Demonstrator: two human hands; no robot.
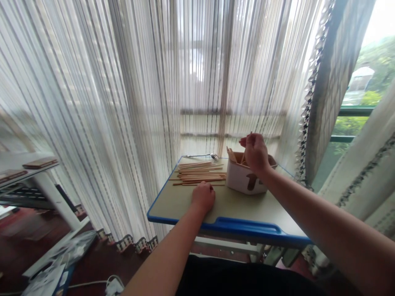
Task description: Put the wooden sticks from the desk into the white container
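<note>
Over the open top of a white box (237, 181) with a brown inside, my right hand (256, 151) is closed around a chopstick whose tip shows just above the fingers. Several chopsticks (231, 155) stand leaning in the box's left corner. My left hand (203, 195) rests on the desk (173, 201) with its fingers curled, and what they may hold is hidden. Just beyond it, many loose chopsticks (197, 176) lie roughly side by side, with a paler bundle (197, 165) behind them.
A metal spoon (212, 156) lies along the desk's far edge. The desk has a blue rim with a pen groove (247, 225) at the front. Sheer curtains (138, 102) hang close behind. To the left stands another table (18, 164); a white cable (89, 283) lies on the floor.
</note>
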